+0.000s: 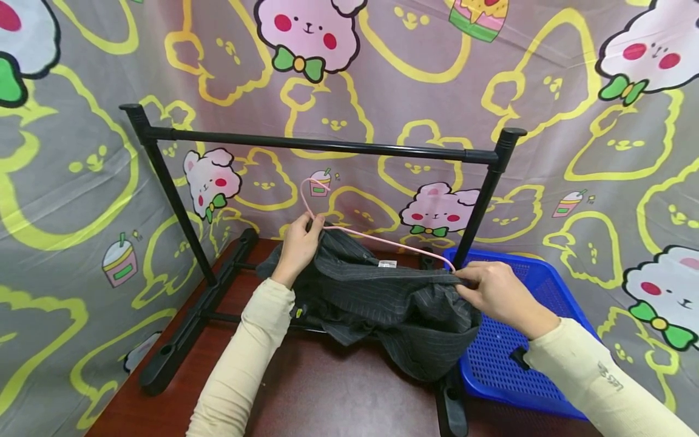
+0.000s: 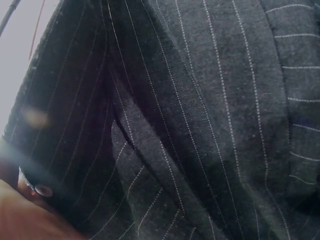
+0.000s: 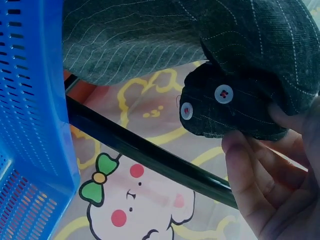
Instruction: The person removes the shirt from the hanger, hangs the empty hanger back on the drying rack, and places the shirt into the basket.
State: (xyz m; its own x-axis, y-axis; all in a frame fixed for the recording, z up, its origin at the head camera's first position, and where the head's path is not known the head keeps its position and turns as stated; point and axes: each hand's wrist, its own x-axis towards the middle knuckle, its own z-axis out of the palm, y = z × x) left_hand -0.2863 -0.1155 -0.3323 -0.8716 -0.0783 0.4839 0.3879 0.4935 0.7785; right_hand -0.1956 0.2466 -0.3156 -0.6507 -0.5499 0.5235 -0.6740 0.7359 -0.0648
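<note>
Right wrist, garment [image 3: 270, 45], buttons [image 3: 224, 94] unseen in head view

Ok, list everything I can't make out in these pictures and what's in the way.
Head view: how far the pink hanger runs inside the striped garment, hidden by cloth and the right hand.
Head view: any print on the white label, too small.
Left wrist view: most of the left hand, cut off by the lower-left edges.
Right wrist view: the rest of the blue basket, cut off by the left edge.
</note>
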